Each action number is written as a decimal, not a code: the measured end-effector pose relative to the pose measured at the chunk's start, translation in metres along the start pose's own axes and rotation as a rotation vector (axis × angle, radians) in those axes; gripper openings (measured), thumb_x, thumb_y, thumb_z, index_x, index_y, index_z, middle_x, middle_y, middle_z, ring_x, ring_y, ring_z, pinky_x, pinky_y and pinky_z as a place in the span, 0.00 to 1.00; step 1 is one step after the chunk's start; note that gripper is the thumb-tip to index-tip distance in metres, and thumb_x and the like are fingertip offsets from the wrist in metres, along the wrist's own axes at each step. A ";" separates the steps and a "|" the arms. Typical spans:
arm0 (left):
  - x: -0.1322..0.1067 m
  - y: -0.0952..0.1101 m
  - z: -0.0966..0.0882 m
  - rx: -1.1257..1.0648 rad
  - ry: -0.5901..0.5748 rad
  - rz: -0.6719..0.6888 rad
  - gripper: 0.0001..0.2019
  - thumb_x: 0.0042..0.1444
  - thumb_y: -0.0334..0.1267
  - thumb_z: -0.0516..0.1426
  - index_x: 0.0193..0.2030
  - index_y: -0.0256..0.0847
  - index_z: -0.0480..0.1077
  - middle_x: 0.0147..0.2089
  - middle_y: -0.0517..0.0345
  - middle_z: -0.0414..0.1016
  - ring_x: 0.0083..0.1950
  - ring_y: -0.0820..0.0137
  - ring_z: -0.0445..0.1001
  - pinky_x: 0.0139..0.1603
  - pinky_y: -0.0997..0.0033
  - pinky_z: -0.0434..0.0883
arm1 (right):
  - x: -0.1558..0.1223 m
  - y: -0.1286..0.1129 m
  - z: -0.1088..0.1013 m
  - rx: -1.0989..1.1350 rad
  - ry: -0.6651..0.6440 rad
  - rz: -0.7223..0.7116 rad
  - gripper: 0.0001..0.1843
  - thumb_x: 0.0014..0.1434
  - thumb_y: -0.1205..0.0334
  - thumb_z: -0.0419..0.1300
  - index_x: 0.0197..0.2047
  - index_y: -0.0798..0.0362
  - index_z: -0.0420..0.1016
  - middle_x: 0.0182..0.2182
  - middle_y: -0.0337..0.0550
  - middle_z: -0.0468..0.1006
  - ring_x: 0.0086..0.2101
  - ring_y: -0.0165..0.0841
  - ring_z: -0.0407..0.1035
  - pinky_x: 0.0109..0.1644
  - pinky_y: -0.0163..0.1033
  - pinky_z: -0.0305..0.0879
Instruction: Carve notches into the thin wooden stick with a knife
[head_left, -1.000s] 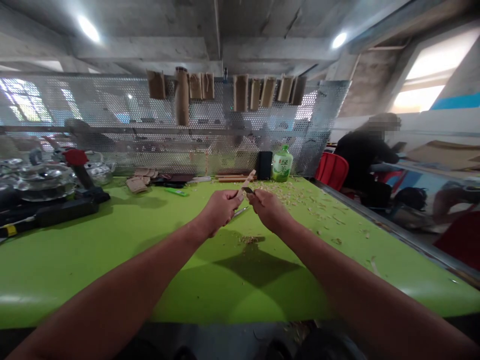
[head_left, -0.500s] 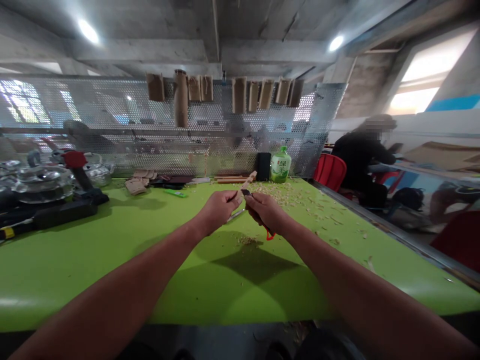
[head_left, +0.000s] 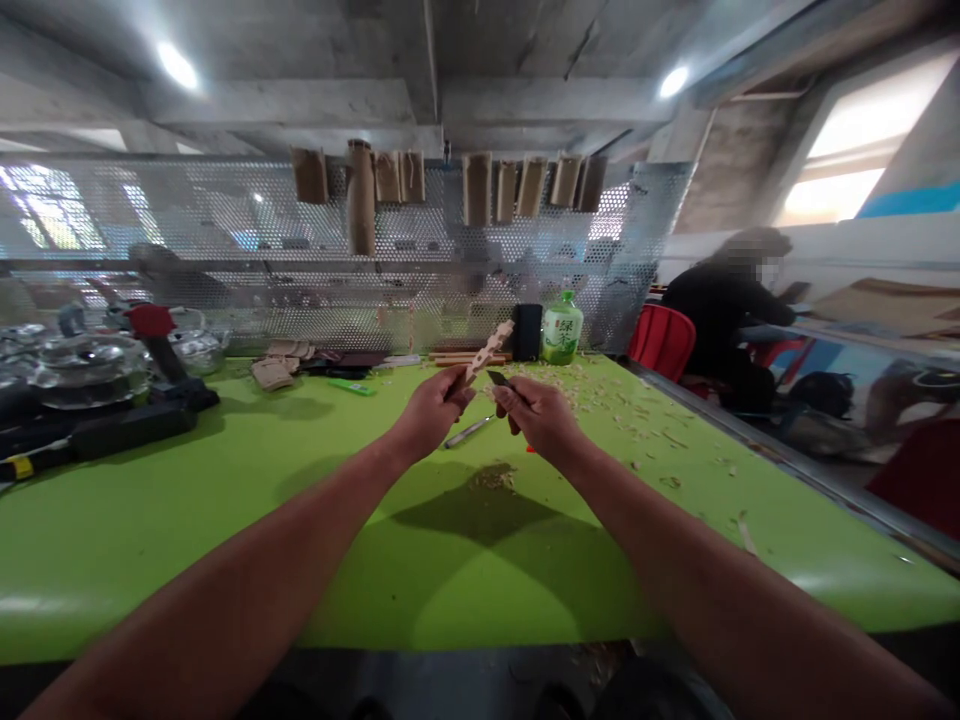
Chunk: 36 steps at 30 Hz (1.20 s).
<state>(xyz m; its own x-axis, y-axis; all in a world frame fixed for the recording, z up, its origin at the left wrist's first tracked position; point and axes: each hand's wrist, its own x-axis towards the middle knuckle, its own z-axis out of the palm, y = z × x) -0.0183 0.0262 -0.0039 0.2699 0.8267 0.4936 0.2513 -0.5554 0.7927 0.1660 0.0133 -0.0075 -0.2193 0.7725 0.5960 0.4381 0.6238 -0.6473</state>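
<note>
Green and littered with shavings (head_left: 495,476), the table (head_left: 187,560) stood before a perforated screen (head_left: 300,300), a bottle (head_left: 562,335) at its far edge. Above the table's middle, the left hand (head_left: 433,412) had its fingers clamped on the near end of a wooden strip (head_left: 491,348); the right hand (head_left: 541,412) had its fingers curled tight around a knife (head_left: 498,378), blade just beside the strip.

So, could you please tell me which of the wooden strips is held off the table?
The pale, notched strip, gripped by the left hand; the plain brown strips lie along the green table's far side.
</note>
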 end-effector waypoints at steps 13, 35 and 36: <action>-0.002 0.002 0.005 -0.077 -0.037 0.222 0.11 0.60 0.40 0.54 0.45 0.37 0.69 0.40 0.56 0.71 0.42 0.72 0.66 0.49 0.73 0.65 | -0.004 -0.015 -0.001 -0.613 0.030 -0.097 0.19 0.66 0.48 0.51 0.33 0.50 0.74 0.31 0.41 0.79 0.32 0.33 0.69 0.33 0.36 0.50; -0.019 0.021 0.005 0.528 0.127 0.150 0.20 0.62 0.55 0.50 0.42 0.39 0.69 0.33 0.57 0.70 0.33 0.70 0.64 0.34 0.71 0.56 | -0.009 -0.019 0.013 -0.758 -0.049 -0.059 0.17 0.69 0.55 0.44 0.41 0.52 0.71 0.34 0.47 0.79 0.29 0.34 0.68 0.30 0.38 0.47; -0.020 0.022 0.006 0.541 0.143 0.145 0.20 0.62 0.55 0.50 0.42 0.39 0.69 0.34 0.56 0.70 0.33 0.69 0.64 0.34 0.70 0.56 | -0.010 -0.019 0.014 -0.756 -0.046 -0.062 0.17 0.69 0.54 0.44 0.40 0.52 0.71 0.33 0.47 0.79 0.28 0.34 0.67 0.30 0.38 0.46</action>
<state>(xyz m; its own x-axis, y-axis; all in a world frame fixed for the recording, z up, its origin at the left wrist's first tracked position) -0.0123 -0.0027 0.0012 0.2185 0.7217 0.6568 0.6708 -0.6000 0.4360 0.1477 -0.0046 -0.0080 -0.2918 0.7533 0.5894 0.8984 0.4274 -0.1013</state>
